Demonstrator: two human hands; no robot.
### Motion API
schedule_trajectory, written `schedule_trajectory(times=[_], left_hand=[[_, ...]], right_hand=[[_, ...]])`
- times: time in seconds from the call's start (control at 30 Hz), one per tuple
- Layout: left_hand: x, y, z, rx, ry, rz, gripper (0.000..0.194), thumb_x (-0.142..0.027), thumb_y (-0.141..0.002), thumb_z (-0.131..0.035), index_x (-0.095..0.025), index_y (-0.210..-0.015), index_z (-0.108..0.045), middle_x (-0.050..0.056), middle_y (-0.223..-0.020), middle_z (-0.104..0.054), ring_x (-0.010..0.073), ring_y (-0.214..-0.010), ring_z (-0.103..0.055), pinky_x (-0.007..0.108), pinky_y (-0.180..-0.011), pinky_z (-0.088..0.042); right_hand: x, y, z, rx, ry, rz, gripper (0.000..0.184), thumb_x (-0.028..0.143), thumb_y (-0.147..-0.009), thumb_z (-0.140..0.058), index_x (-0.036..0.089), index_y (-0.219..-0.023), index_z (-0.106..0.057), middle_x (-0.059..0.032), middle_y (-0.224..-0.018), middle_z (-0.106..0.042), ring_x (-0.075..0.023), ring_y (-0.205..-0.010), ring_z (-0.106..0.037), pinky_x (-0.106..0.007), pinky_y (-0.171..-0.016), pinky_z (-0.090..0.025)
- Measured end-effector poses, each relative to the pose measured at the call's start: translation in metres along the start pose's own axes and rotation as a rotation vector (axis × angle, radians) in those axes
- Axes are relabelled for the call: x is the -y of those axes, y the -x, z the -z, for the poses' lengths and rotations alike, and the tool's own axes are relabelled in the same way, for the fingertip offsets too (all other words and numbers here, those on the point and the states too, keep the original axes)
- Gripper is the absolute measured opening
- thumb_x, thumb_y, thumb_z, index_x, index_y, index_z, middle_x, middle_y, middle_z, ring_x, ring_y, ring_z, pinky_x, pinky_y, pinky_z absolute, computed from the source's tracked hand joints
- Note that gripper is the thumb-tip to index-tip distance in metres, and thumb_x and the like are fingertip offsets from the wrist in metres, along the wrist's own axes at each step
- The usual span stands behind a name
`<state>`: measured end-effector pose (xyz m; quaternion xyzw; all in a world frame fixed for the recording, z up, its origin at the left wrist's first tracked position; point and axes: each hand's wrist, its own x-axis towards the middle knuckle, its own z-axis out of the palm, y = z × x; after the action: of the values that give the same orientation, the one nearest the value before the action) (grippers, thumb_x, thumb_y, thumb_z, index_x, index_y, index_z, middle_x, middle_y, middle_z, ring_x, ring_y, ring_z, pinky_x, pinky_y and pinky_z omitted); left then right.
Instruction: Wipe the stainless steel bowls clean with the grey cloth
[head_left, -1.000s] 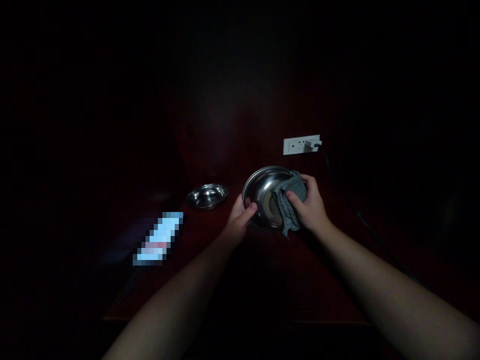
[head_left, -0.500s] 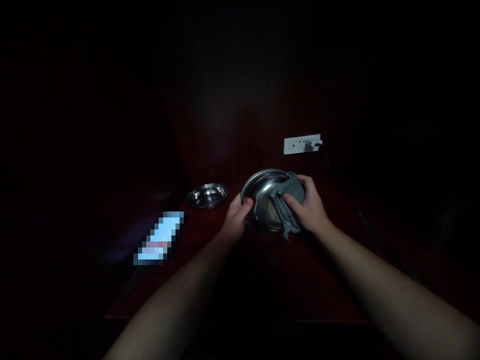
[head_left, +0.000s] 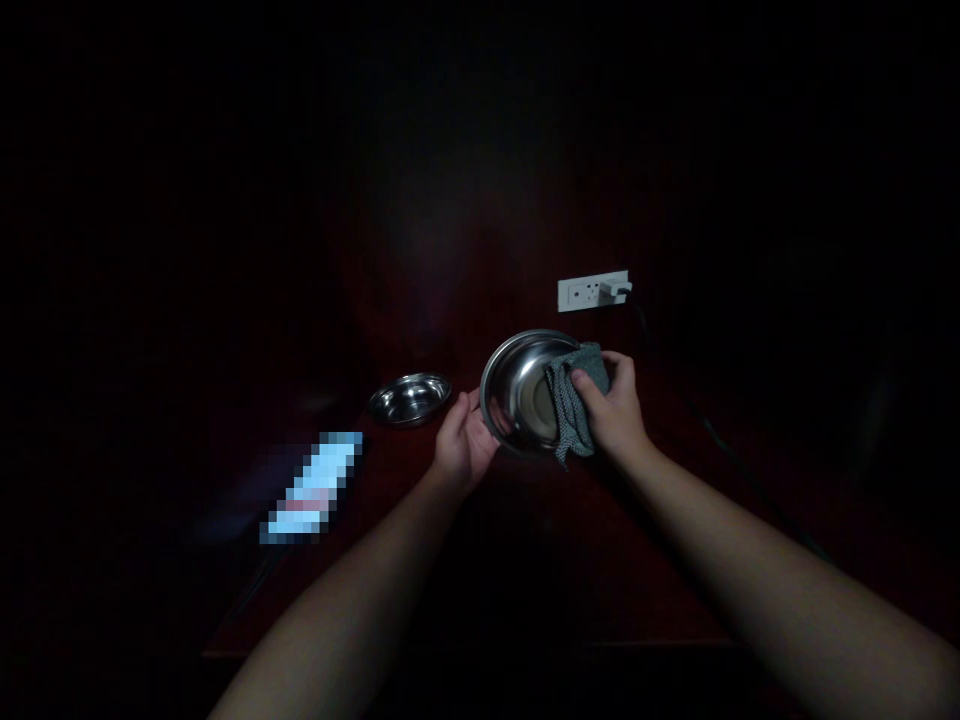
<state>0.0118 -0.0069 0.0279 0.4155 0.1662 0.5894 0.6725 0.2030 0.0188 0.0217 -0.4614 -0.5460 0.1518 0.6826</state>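
Note:
A shiny steel bowl (head_left: 517,385) is held up over the dark red table, tilted so its inside faces me. My right hand (head_left: 621,405) grips its right rim through a grey checked cloth (head_left: 576,400), thumb inside and fingers behind. Folds of the cloth hang down over the bowl's inner wall. At the left rim, my left hand (head_left: 463,440) is open, palm up and thumb raised off the metal. Its fingertips reach towards the bowl's underside and are partly hidden there.
A second steel bowl (head_left: 410,400) rests on the table (head_left: 525,580) at the left. Nearer me lies a lit, pixelated screen (head_left: 311,490). A white wall socket (head_left: 592,291) holds a plug, and a dark cable (head_left: 727,455) runs down at the right. Surroundings are very dark.
My left hand has loosened from the bowl's rim; its thumb has come off and the palm has opened. My right hand still holds the cloth against the bowl. The view has shifted slightly.

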Motion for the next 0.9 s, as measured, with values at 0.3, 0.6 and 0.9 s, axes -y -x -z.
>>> schedule_trajectory(times=[0.3,0.6,0.9], left_hand=[[0.011,0.006,0.010,0.052,-0.314,0.042,0.052,-0.039,-0.072,-0.068,-0.026,-0.119,-0.050,0.004,-0.109,-0.059,0.0212,-0.096,-0.059,0.032,-0.074,-0.050],[0.006,0.006,0.006,0.014,-0.333,0.003,0.047,-0.040,-0.072,-0.067,-0.025,-0.114,-0.053,0.001,-0.096,-0.058,0.0148,-0.080,-0.057,0.026,-0.066,-0.048],[0.006,0.005,0.006,-0.011,-0.300,0.004,0.045,-0.039,-0.071,-0.067,-0.024,-0.112,-0.055,0.003,-0.100,-0.061,0.0166,-0.083,-0.059,0.027,-0.069,-0.048]], right_hand=[[-0.001,-0.001,0.000,0.034,0.042,-0.059,0.048,0.058,-0.071,-0.061,0.023,-0.100,-0.046,-0.0049,-0.096,-0.058,-0.0234,-0.086,-0.056,-0.041,-0.077,-0.045],[-0.001,0.001,0.000,0.084,0.033,-0.033,0.049,0.057,-0.073,-0.059,0.022,-0.104,-0.043,-0.0067,-0.100,-0.057,-0.0242,-0.090,-0.056,-0.042,-0.079,-0.044],[-0.002,0.000,0.001,0.061,0.024,-0.043,0.048,0.060,-0.071,-0.060,0.021,-0.098,-0.048,-0.0070,-0.099,-0.059,-0.0255,-0.091,-0.057,-0.043,-0.081,-0.044]])
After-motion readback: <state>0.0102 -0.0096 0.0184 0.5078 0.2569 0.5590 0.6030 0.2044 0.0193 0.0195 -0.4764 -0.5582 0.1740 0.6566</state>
